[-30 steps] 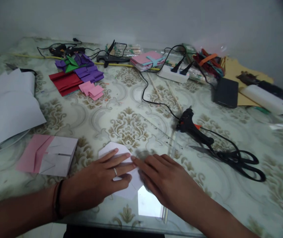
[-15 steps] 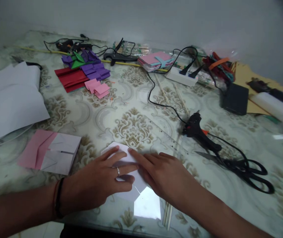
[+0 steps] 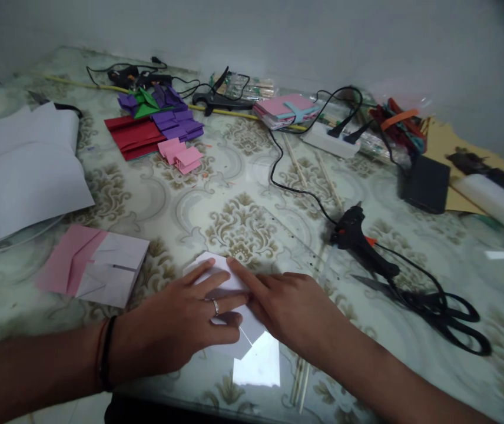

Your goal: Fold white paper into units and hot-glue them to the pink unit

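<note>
A folded white paper [image 3: 228, 282] lies near the table's front edge, partly hidden under both hands. My left hand [image 3: 190, 312], with a ring on one finger, rests on it with its fingers spread. My right hand [image 3: 285, 300] presses on the paper from the right, its index finger stretched out toward the upper edge and the other fingers curled beneath. To the left lies a folded pink and white paper piece [image 3: 97, 265]. Bright light reflects off the glass just below the white paper.
Black scissors [image 3: 437, 312] and a black glue gun [image 3: 362, 241] lie at the right. White sheets [image 3: 22, 171] cover the left side. Folded red paper [image 3: 135, 136], purple paper [image 3: 179, 125], a power strip [image 3: 331, 140] and cords are farther back.
The view has shifted slightly, so the table things appear a little to the right. My right index fingertip has moved slightly up along the paper; both hands otherwise keep their pose.
</note>
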`<state>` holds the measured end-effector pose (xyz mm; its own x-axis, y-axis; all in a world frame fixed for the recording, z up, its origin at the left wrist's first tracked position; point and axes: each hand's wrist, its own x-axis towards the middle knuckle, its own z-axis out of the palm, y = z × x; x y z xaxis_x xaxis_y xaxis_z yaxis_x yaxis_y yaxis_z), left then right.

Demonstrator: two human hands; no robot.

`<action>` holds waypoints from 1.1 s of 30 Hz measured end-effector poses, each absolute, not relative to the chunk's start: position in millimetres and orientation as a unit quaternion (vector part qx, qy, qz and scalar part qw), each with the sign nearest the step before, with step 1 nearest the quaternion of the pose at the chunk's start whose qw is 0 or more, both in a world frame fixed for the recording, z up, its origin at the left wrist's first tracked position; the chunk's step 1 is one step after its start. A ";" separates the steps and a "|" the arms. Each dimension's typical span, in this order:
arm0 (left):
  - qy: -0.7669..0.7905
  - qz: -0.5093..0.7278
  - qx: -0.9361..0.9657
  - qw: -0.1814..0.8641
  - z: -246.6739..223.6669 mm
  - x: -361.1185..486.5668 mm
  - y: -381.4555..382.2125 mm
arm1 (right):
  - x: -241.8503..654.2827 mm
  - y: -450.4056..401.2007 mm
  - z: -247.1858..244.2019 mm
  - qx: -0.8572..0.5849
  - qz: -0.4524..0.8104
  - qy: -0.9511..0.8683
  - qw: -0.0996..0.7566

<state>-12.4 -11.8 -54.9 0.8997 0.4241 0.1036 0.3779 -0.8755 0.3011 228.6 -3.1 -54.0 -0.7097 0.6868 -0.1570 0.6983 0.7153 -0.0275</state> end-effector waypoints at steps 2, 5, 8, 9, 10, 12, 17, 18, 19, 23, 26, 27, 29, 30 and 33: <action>0.205 0.078 0.966 0.137 -53.9 -12.0 -12.5 | 227.6 -0.7 -51.9 0.377 -0.046 0.921 0.083; 0.205 0.076 0.965 0.142 -53.0 -11.6 -13.0 | 224.8 5.4 -46.9 0.384 -0.077 0.912 0.118; 0.204 0.081 0.965 0.147 -52.9 -11.8 -12.7 | 219.4 13.4 -40.4 0.384 -0.096 0.905 0.157; 0.203 0.085 0.964 0.147 -53.0 -12.0 -12.5 | 217.1 16.0 -38.0 0.381 -0.096 0.904 0.168; 0.203 0.088 0.964 0.146 -53.2 -12.2 -12.3 | 214.6 18.4 -35.5 0.378 -0.093 0.904 0.177; 0.202 0.093 0.964 0.144 -53.7 -12.3 -11.8 | 209.4 22.4 -30.5 0.372 -0.091 0.904 0.192; 0.199 0.092 0.966 0.138 -56.5 -11.6 -11.8 | 196.6 29.1 -19.5 0.374 -0.088 0.905 0.180; 0.199 0.091 0.966 0.140 -57.0 -11.6 -12.1 | 195.0 30.2 -18.4 0.376 -0.088 0.905 0.178; 0.200 0.091 0.965 0.140 -57.3 -11.7 -12.4 | 194.2 31.3 -17.9 0.375 -0.090 0.906 0.176; 0.202 0.099 0.966 0.125 -55.8 -14.1 -13.3 | 203.4 36.0 -22.6 0.391 -0.118 0.905 0.117; 0.211 0.112 0.964 0.115 -53.0 -16.5 -12.3 | 220.1 35.5 -28.7 0.449 -0.138 0.882 0.031; 0.214 0.119 0.963 0.116 -52.2 -17.1 -11.4 | 225.6 33.8 -30.5 0.455 -0.152 0.877 0.005; 0.213 0.131 0.960 0.125 -51.0 -17.6 -8.8 | 233.9 28.1 -33.3 0.436 -0.182 0.881 -0.032; 0.209 0.135 0.960 0.130 -50.7 -17.5 -7.1 | 236.4 24.6 -34.4 0.420 -0.192 0.886 -0.042; 0.203 0.139 0.959 0.143 -49.4 -16.7 -1.8 | 238.7 14.6 -37.2 0.384 -0.176 0.905 -0.053</action>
<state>-16.7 -1.8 -49.4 0.8789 0.4293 0.2079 0.3499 -0.8765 0.3307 238.7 14.6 -37.2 -0.6997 0.7133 -0.0398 0.6764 0.6435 -0.3583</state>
